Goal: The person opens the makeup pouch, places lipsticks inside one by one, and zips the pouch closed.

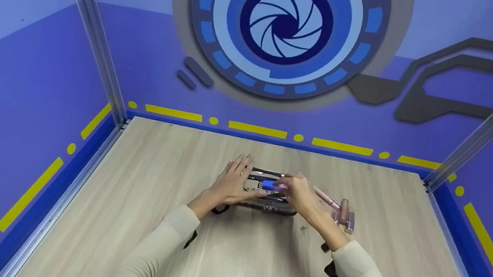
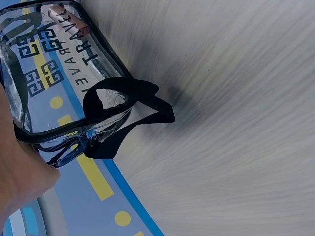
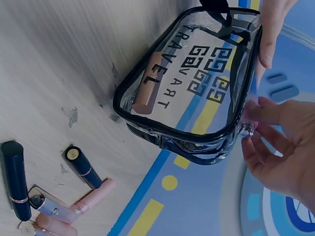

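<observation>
Item: one clear travel pouch [image 3: 189, 81], black-trimmed, placed on the table [image 1: 228, 258] between both hands, its long axis laid left to right in the head view. The left end is covered by the left hand [image 1: 230, 186]; the right end is reached across by the right hand [image 1: 299, 194].

Item: one small blue-and-pink piece [image 1: 271, 185], pinched between thumb and curled fingers of the right hand, at the pouch's upper edge. Its blue end is directed toward the left hand, roughly along the pouch's length (whether any part is below the rim cannot be told).

Left hand: fingers straight, thumb spread away from them and laid toward the right, the pouch's upper edge being touched; nothing else is seen held.

Contents: one copper-brown tube [image 3: 147, 83], seen through the lettered panel.

Fitting: black strap loop [image 2: 142, 88], left end.

Loose lot: cosmetic tubes [image 1: 343, 211], grouped on the table to the pouch's right, well nearer the right hand.
</observation>
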